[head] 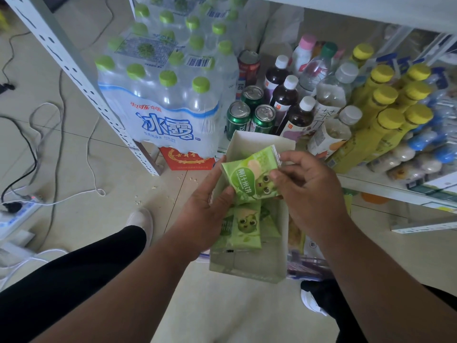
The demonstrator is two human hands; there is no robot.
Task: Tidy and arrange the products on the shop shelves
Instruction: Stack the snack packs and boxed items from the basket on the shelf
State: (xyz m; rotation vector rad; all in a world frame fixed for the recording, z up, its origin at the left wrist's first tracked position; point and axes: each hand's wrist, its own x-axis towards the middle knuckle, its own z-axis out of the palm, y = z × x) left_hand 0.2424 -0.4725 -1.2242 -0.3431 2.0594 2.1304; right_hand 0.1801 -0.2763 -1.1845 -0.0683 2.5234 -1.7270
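An open white carton [249, 266] is held low in front of the shelf. My left hand [205, 214] grips its left wall, thumb inside against the packets. My right hand [306, 191] pinches a green snack packet [247, 178] by its right edge, just above the carton's mouth. More green packets [243, 229] of the same kind lie inside the carton.
The low white shelf [385, 191] holds green cans [249, 112], dark juice bottles [286, 95], yellow-capped bottles [385, 112] and blue-capped bottles [430, 142]. Shrink-wrapped water packs [168, 95] stand left on a red box [188, 159]. Cables and a power strip [22, 209] lie on the floor.
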